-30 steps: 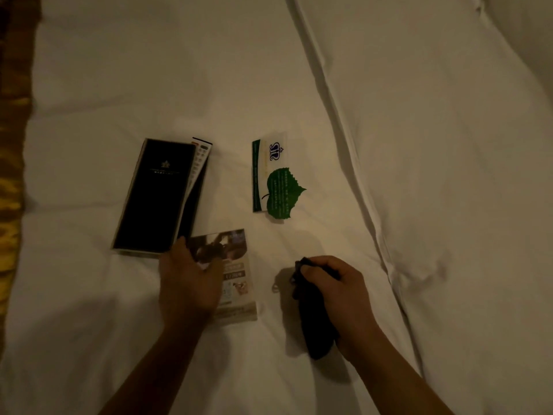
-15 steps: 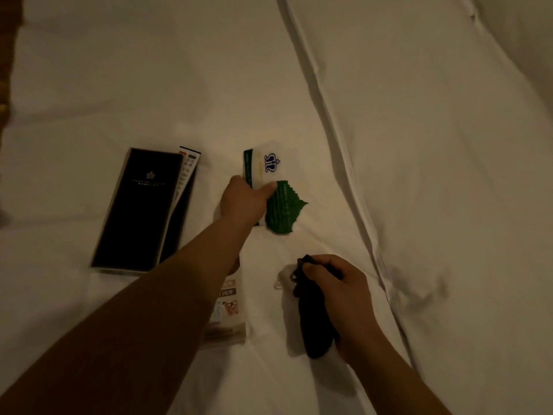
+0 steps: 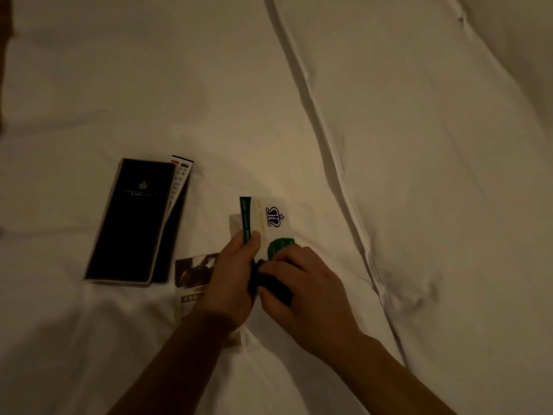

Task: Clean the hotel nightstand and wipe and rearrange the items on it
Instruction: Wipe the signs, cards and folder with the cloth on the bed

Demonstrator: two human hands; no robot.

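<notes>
Left hand pinches the card; right hand curls tight round a dark cloth, pressing it on the card.

- White card: a purple crown-shaped monogram is printed near its top. Its letters cannot be made out with certainty.
- Green stripe down that card's left edge: white lettering runs lengthwise, too small to read. Its lower end is under the left hand's thumb.
- Green leaf-shaped card: faint pale print, unreadable.
- Black folder: a small gold crown emblem sits above one line of tiny gold letters, illegible.
- Brochure: a dark band with pale characters below the photo, blurred.
- Remote control: button markings, none legible.
</notes>
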